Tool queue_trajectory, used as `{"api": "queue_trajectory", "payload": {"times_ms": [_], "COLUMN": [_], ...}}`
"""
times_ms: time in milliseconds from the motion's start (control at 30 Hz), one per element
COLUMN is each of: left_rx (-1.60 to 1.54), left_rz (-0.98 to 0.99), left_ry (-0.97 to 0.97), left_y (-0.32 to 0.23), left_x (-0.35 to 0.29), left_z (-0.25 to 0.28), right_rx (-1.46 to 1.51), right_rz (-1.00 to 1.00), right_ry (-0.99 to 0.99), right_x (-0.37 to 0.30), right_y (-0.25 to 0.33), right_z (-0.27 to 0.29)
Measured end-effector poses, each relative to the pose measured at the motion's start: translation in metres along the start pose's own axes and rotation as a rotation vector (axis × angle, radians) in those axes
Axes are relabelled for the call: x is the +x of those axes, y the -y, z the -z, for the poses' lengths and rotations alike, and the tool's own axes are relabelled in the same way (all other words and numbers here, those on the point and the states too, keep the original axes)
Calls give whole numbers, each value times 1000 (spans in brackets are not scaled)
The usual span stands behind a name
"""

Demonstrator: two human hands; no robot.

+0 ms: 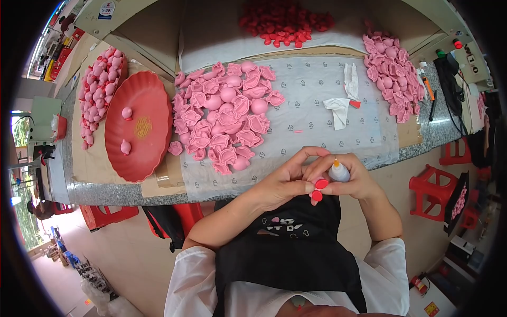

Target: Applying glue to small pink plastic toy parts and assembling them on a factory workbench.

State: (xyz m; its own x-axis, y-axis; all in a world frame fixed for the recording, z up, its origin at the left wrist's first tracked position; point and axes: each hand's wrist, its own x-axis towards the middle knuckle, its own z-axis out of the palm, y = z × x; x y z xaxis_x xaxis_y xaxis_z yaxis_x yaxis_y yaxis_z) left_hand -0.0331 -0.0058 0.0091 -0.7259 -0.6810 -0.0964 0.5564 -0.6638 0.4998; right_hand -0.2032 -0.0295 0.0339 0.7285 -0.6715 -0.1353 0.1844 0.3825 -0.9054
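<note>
The left hand [290, 179] pinches two red caps [321, 184] between thumb and fingers, the thumb touching them, though the closed fingers hide just how; the right hand [355, 182] curls around a bottle [339, 173], its orange tip up, while its thumb meets the caps too; both hands are close together in front of the apron [288, 256], near the table's front edge, and the caps are between them, one just below the other; ahead, a pink pile [227, 113] lies on the sheet [303, 105], with tissues [336, 111] to its right; left of the pile a red dish [138, 164] bears two pink pieces [127, 112], well apart from the hands.
</note>
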Motion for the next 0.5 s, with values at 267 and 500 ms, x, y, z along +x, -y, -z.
{"api": "queue_trajectory", "payload": {"times_ms": [267,500], "left_rx": [-60,-133], "left_rz": [-38,-102], "left_ry": [-62,-88], "left_y": [7,8], "left_x": [-4,3], "left_z": [-2,4], "right_rx": [63,-26], "right_rz": [-45,-20], "right_ry": [-35,-106], "right_x": [0,11], "right_y": [-2,4], "right_z": [-4,-4]}}
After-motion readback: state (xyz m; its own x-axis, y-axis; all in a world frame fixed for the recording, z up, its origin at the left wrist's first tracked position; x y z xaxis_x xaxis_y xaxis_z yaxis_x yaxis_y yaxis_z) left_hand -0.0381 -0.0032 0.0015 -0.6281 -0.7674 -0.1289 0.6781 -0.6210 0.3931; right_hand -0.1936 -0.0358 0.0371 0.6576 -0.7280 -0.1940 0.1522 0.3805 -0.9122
